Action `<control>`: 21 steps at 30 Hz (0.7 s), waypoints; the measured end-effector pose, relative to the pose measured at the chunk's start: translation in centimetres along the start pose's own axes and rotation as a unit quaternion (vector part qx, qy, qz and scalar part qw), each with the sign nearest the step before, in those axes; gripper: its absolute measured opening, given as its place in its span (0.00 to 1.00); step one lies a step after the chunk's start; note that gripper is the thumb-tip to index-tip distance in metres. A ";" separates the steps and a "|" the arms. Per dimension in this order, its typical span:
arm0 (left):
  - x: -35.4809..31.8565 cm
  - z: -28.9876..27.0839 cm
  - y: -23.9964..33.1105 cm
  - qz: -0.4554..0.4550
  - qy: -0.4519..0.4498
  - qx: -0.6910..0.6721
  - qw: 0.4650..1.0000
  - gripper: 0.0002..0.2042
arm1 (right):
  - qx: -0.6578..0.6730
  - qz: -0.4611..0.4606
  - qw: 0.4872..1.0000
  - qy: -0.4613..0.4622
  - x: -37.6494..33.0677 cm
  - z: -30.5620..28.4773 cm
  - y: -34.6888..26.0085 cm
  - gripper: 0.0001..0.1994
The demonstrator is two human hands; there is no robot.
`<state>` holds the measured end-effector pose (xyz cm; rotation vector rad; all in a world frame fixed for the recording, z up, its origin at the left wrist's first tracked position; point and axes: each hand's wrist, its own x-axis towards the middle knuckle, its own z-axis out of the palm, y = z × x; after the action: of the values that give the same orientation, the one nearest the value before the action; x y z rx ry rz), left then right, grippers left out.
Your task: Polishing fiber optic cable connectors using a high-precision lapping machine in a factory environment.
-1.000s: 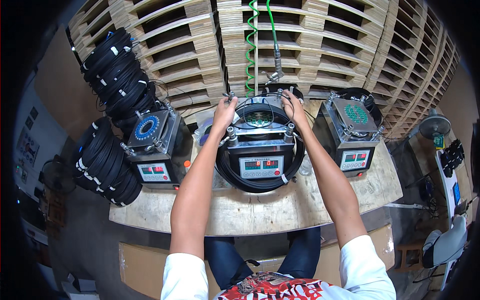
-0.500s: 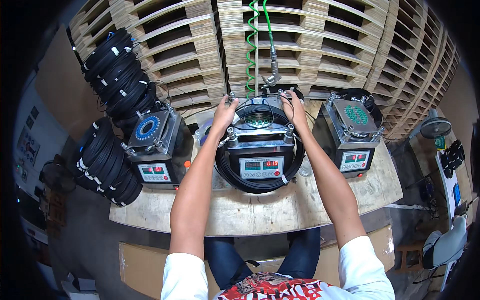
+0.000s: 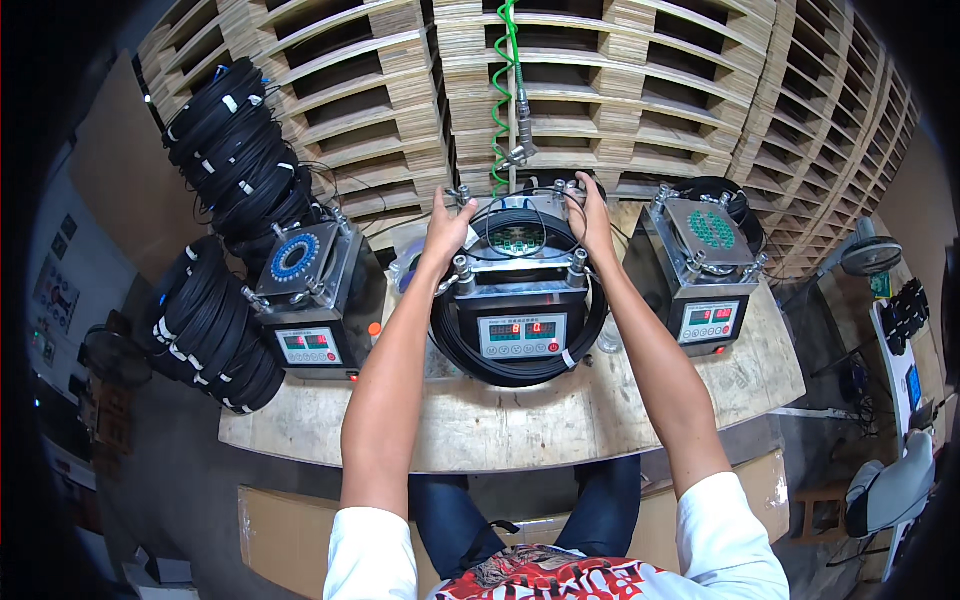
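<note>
My left hand (image 3: 447,232) is at the far left post (image 3: 463,194) of the middle bench machine (image 3: 523,338), thumb and forefinger spread apart. On the other side, my right hand (image 3: 592,215) is beside the far right post (image 3: 560,188), its fingers stretched upward and apart. Around the machine lies a coil of black cable (image 3: 520,377) with a white tag. Thin loose loops of the cable cross the machine's top between my hands. A ring of green pieces (image 3: 519,242) shows on its plate. Red digits glow on the front panel.
Similar machines flank it, the left one (image 3: 297,258) with a blue ring, the right one (image 3: 712,230) with green pieces. Black cable coils (image 3: 215,330) are stacked at left. An air gun (image 3: 524,135) hangs from a green spiral hose before wooden pallets (image 3: 690,60). A fan (image 3: 870,257) stands right.
The fingers of both hands have opened away from the far posts. The middle panel's red display has changed. The hanging air gun has swung to the left.
</note>
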<state>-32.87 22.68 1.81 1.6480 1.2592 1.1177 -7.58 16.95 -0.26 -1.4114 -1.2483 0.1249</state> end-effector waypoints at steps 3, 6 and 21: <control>0.1 -0.1 0.1 -0.004 -0.028 -0.025 0.999 0.45 | -0.009 0.007 1.000 0.020 0.2 -0.2 -0.3 0.23; -0.1 -0.2 0.0 0.004 0.001 0.000 1.000 0.44 | -0.022 0.008 0.999 0.025 -0.1 0.1 -0.7 0.24; 0.1 -0.6 0.3 0.020 0.091 -0.093 0.991 0.41 | 0.191 0.127 0.973 -0.024 0.0 -0.4 -1.3 0.31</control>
<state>-33.37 22.77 2.33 1.4635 1.1990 1.3919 -8.02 16.34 0.86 -1.2268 -1.0101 0.5492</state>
